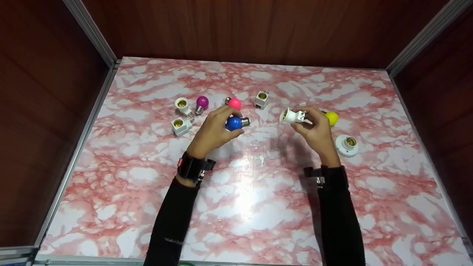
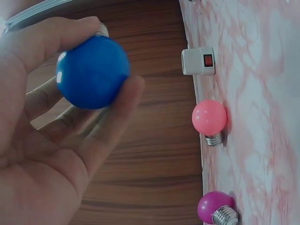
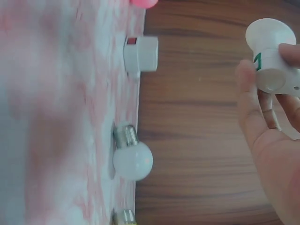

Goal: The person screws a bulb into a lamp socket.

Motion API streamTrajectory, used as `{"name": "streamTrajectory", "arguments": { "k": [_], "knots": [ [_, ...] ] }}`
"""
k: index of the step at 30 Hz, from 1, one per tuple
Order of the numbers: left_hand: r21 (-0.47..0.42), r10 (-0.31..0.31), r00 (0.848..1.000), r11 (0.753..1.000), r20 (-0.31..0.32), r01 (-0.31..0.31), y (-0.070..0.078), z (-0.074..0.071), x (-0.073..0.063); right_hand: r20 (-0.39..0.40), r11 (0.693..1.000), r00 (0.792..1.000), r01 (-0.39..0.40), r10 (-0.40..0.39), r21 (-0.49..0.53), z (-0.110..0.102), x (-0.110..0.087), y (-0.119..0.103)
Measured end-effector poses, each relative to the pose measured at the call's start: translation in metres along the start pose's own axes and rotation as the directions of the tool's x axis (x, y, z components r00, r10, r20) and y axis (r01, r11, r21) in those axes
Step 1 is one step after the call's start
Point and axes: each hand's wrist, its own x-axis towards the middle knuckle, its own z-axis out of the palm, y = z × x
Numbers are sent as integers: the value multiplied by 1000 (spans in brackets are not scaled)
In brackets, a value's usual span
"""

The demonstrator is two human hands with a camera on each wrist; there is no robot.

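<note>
My left hand point(image 1: 217, 129) pinches a blue light bulb point(image 1: 234, 123) between thumb and fingers, its metal screw base pointing right. In the left wrist view the blue bulb point(image 2: 93, 72) hides most of that base. Across from it, my right hand point(image 1: 315, 127) holds a white plug-in bulb socket point(image 1: 290, 116), its round mouth facing left toward the bulb and its plug pins to the right. A gap separates bulb and socket. The right wrist view shows the socket point(image 3: 271, 54) between thumb and fingers, with a green mark on its side.
Behind the left hand lie a pink bulb point(image 1: 235, 103), a purple bulb point(image 1: 202, 102) and two white sockets point(image 1: 180, 127). A square switched socket point(image 1: 261, 100) stands at back centre. Near the right hand are a yellow bulb point(image 1: 331, 118), a white bulb point(image 3: 133, 161) and a round lamp holder point(image 1: 346, 146).
</note>
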Motion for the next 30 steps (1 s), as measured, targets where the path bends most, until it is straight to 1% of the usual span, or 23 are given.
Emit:
{"name": "streamTrajectory", "arguments": {
  "k": [5,9,13,17,21,25,30],
  "knots": [
    [-34,-10,999,999,-38,8,3,1,2,9,996,999,30,-31,79,6,-1,0],
    [-66,-8,998,998,-61,4,6,3,2,41,991,997,57,-63,119,9,-2,-3],
    [-78,-3,998,997,-69,-2,9,6,2,79,990,994,66,-76,122,14,-3,-5],
    [-78,3,998,997,-57,-7,11,12,2,113,993,991,56,-68,105,19,-5,-5],
    [-93,23,998,995,-56,-28,12,17,3,147,995,987,49,-61,87,25,-7,-5],
    [-102,46,997,993,-66,-52,13,21,4,165,996,985,47,-59,80,30,-9,-6],
    [-93,64,996,993,-66,-70,15,24,5,176,996,983,46,-59,76,35,-9,-7]
  ]
}}
